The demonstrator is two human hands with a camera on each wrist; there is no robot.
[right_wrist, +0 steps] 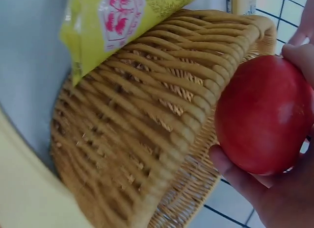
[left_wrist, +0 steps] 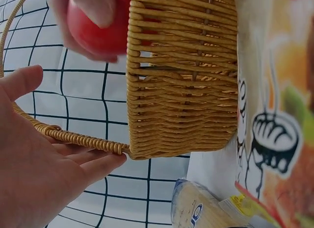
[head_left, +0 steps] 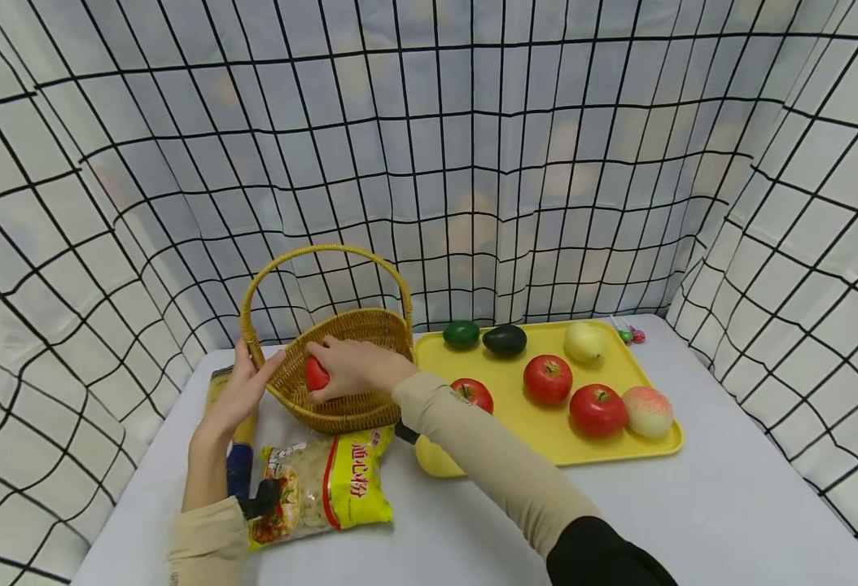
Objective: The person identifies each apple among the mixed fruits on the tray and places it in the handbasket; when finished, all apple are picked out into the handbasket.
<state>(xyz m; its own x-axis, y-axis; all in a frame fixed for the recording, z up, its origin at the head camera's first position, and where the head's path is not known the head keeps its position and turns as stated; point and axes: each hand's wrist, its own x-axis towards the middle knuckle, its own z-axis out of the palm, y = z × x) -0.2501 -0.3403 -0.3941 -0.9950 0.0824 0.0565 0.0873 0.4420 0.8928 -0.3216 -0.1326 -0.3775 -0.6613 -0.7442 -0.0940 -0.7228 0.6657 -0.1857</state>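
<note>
My right hand (head_left: 348,366) grips a red apple (right_wrist: 265,115) at the mouth of a wicker basket (head_left: 348,419). The right wrist view shows the apple just over the basket's rim, thumb and fingers around it. At the basket's left side, my left hand (head_left: 234,395) touches the foot of the arched handle (left_wrist: 83,139); its fingers lie straight behind the handle and the thumb stands apart. To the right, a yellow tray (head_left: 517,439) bears several fruits, among them red apples (head_left: 548,380), a peach (head_left: 647,411), a yellow-green pear (head_left: 585,342) and a dark avocado (head_left: 505,341).
A yellow bag of pasta (head_left: 326,484) lies in front of the basket. Left of it, partly behind my left arm, is a long blue-and-yellow package (head_left: 240,464). Small wrapped candies (head_left: 630,334) lie beyond the tray. Gridded white cloth walls (head_left: 466,163) enclose the table.
</note>
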